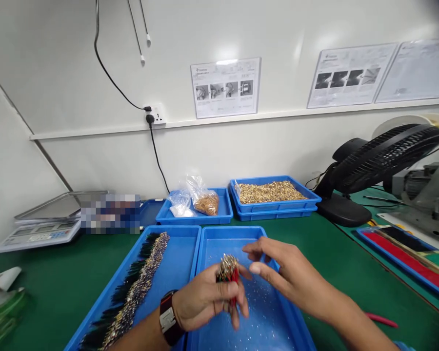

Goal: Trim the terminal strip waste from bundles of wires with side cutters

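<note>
My left hand (205, 298) is closed around a bundle of thin red wires (233, 279), with shiny metal ends pointing up. The lower part of the bundle is hidden by my fingers. To its right, my right hand (290, 273) is open and holds nothing, thumb and fingers apart, a short way from the bundle. Both are above a blue tray (263, 317) speckled with small bright bits. In the blue tray (181, 251) on the left lies a long row of dark wire bundles (133, 297) with metal ends.
Behind stand a tray of gold-coloured metal parts (270, 192) and a tray with plastic bags (206, 202). A scale (46, 231) sits at left. On the right are a black fan (384, 156), a tray of coloured strips (398, 256) and a red handle (382, 320).
</note>
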`<state>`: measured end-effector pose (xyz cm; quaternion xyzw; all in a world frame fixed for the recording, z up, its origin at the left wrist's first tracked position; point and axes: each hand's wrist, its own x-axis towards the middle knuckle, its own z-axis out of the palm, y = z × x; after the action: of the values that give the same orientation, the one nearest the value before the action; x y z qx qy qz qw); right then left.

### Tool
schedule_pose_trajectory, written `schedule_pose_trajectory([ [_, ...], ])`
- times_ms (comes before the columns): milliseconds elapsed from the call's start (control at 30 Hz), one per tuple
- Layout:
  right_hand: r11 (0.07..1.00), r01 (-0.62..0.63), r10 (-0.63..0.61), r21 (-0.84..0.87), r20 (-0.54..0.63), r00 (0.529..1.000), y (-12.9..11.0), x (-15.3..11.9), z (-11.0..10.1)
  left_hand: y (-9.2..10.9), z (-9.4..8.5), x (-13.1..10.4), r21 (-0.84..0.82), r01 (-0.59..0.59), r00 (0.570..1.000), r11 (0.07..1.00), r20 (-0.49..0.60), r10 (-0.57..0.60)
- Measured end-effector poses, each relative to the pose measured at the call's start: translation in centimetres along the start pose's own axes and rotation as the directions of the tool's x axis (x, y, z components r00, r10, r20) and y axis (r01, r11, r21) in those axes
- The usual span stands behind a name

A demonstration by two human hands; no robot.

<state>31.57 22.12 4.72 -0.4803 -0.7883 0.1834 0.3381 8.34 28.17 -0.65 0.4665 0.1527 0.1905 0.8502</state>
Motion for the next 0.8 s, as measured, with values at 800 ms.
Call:
schedule_pose_trajectory([
  [800,0.984,0.155,-0.145,0.091,-0.113,0.983,-0.7,-0.3,3.7,-0.6,1.1,0.0,-0.008,0.121,0.992,0.993,-0.030,-0.121],
])
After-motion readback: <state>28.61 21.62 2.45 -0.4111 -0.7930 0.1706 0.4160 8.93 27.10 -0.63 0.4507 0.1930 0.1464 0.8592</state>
